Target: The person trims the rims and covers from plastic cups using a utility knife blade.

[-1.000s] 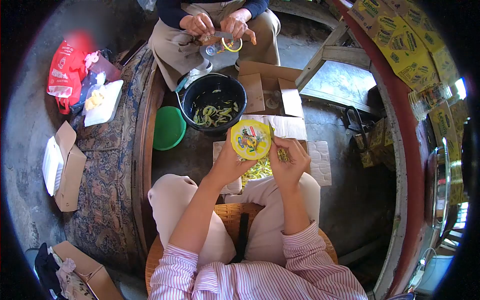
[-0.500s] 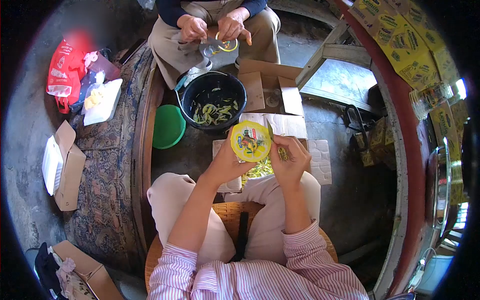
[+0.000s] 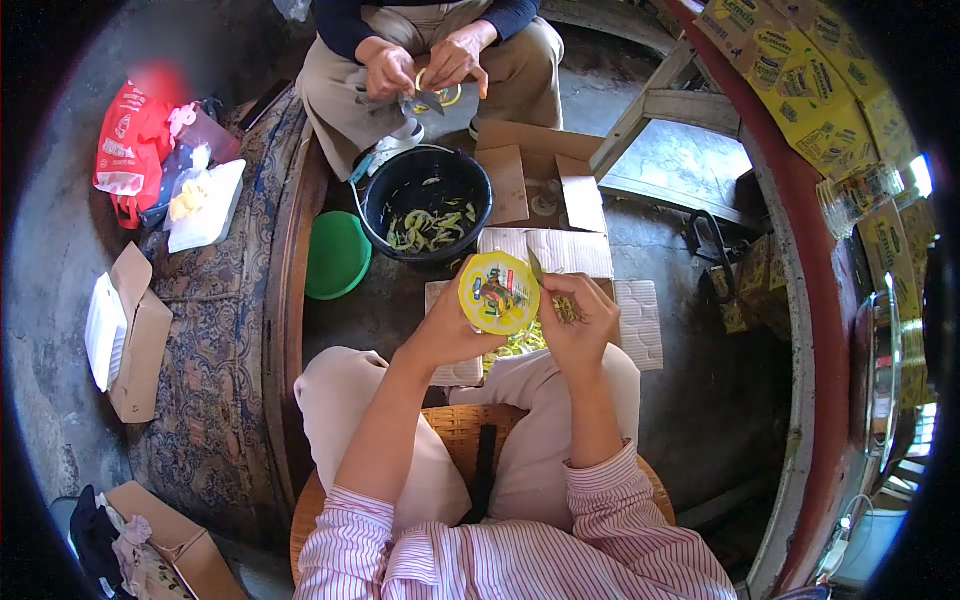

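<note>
My left hand [image 3: 446, 326] is wrapped round a cup with a yellow printed lid [image 3: 498, 292], its top facing up toward me. At the lid's right edge is the blade of a small knife [image 3: 536, 268], gripped in my right hand [image 3: 584, 330]. A small yellow-and-dark patterned piece [image 3: 566, 308] shows by my right fingers; I cannot tell what it is. Beneath my hands, yellow-green strips [image 3: 522, 342] lie on the cardboard. The blade and lid edge look very close; whether they touch is unclear.
Across from me, a person's hands [image 3: 450, 58] work on a yellow rim ring [image 3: 446, 94]. Between us stand a black bucket [image 3: 482, 190] holding yellow-green strips, a green round lid [image 3: 337, 255] and an open cardboard box [image 3: 500, 178]. A patterned couch [image 3: 205, 350] is left.
The lidded cup has shifted slightly left and down and turned a little in my left hand. Across from me, the person's hands have moved the yellow ring slightly.
</note>
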`<state>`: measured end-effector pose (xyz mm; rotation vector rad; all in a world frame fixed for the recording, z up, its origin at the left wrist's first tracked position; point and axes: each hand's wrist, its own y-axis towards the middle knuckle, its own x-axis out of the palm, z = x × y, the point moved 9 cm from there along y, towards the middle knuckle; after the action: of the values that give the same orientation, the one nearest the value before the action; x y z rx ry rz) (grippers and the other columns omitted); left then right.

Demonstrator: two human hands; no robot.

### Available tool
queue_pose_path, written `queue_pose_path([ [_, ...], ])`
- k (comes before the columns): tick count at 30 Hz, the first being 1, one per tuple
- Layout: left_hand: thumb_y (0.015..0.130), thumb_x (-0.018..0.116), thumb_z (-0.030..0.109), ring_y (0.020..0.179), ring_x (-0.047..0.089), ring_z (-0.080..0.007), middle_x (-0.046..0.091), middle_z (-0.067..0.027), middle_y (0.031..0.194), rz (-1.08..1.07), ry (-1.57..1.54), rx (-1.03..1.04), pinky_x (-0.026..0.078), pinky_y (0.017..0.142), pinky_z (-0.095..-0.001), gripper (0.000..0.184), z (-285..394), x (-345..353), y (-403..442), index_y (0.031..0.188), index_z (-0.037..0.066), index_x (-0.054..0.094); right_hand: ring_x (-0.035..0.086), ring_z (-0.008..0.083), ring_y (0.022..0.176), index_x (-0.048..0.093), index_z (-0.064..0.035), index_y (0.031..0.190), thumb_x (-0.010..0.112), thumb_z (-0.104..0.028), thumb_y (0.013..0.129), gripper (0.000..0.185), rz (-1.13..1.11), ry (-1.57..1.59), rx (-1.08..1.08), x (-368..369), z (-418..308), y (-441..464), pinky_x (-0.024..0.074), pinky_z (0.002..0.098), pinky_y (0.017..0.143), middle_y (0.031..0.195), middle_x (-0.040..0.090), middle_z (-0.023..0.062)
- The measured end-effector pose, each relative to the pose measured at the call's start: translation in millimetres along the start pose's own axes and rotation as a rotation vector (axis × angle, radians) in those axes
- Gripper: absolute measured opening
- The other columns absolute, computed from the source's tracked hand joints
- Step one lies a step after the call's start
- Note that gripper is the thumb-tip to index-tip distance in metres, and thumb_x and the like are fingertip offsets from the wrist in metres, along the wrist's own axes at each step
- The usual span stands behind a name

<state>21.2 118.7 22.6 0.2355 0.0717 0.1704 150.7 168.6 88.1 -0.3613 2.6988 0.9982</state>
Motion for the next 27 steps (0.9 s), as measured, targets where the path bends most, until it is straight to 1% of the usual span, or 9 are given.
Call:
queue_pose_path([
  [2,0.057,0.076,0.008,0.095,0.053,-0.0136,0.054,-0.0069,0.103,0.017,0.027,-0.048,0.043,0.084,-0.0273,0.061,6,2,2,0.109,0.003,0.045,0.063,0.018,0.063,0.062,0.0008,0.077,0.064,0.007,0.066,0.012,-0.012,0.003,0.004,0,1,0,0.0484,0.0254,0.057,0.071,0.063,0.0111],
  [5,0.056,0.077,0.008,0.094,0.053,-0.0128,0.054,-0.0061,0.101,0.016,-0.052,-0.054,0.043,0.083,-0.0263,0.061,0,2,3,0.108,0.004,0.046,0.063,0.018,0.063,0.062,0.0007,0.077,0.064,0.007,0.066,0.012,-0.026,0.012,0.011,1,2,0,0.0483,0.0252,0.057,0.072,0.063,0.0112],
  [8,0.055,0.077,0.007,0.095,0.051,-0.013,0.052,-0.0058,0.103,-0.018,-0.096,-0.091,0.042,0.084,-0.0267,0.064,-4,5,2,0.109,0.004,0.044,0.063,0.0179,0.063,0.062,0.0004,0.077,0.064,0.007,0.066,0.013,-0.047,0.015,0.013,3,3,2,0.0482,0.025,0.057,0.072,0.063,0.0111],
  [11,0.054,0.077,0.006,0.099,0.048,-0.0137,0.048,-0.0065,0.106,0.015,-0.074,-0.085,0.04,0.087,-0.0272,0.067,-9,1,0,0.112,0.004,0.042,0.063,0.0177,0.063,0.062,0.0002,0.076,0.064,0.007,0.066,0.012,-0.057,-0.005,0.012,2,3,1,0.0481,0.0249,0.057,0.072,0.063,0.0109],
  [14,0.053,0.076,0.004,0.101,0.046,-0.0143,0.045,-0.0067,0.107,-0.054,-0.16,-0.153,0.038,0.089,-0.0272,0.071,-9,7,0,0.114,0.005,0.039,0.063,0.0174,0.063,0.062,0.0001,0.076,0.064,0.008,0.066,0.012,-0.064,-0.009,0.002,3,3,3,0.048,0.0249,0.056,0.071,0.063,0.0105],
  [17,0.053,0.075,0.003,0.1,0.047,-0.0144,0.045,-0.0063,0.104,0.01,-0.074,-0.031,0.038,0.088,-0.0264,0.074,-7,1,3,0.116,0.005,0.036,0.062,0.0173,0.062,0.062,0.0001,0.075,0.063,0.008,0.066,0.012,-0.053,0.008,0.021,2,4,2,0.048,0.0249,0.056,0.071,0.063,0.0103],
  [20,0.06,0.074,0.002,0.098,0.049,-0.0139,0.049,-0.0041,0.103,0.091,0.086,0.016,0.04,0.087,-0.0273,0.069,-3,-4,4,0.118,0.005,0.037,0.062,0.0173,0.061,0.062,0.0003,0.075,0.063,0.008,0.066,0.011,-0.001,0.005,0.018,-2,2,6,0.0481,0.0249,0.056,0.07,0.062,0.0102],
  [23,0.062,0.072,0.002,0.1,0.049,-0.0141,0.05,-0.0054,0.107,0.049,-0.059,-0.021,0.04,0.088,-0.0277,0.064,-10,-1,7,0.117,0.004,0.039,0.062,0.0171,0.061,0.061,0.0004,0.076,0.064,0.008,0.066,0.012,0.028,-0.007,0.009,-4,0,5,0.0482,0.0249,0.056,0.07,0.062,0.0102],
  [27,0.066,0.069,0.001,0.103,0.049,-0.0141,0.051,-0.0069,0.111,0.102,-0.007,-0.055,0.039,0.09,-0.0285,0.059,-19,-1,1,0.118,0.003,0.041,0.062,0.0168,0.061,0.061,0.0,0.076,0.064,0.008,0.066,0.013,0.071,0.005,0.029,-6,6,2,0.0481,0.0249,0.056,0.071,0.062,0.01],
])
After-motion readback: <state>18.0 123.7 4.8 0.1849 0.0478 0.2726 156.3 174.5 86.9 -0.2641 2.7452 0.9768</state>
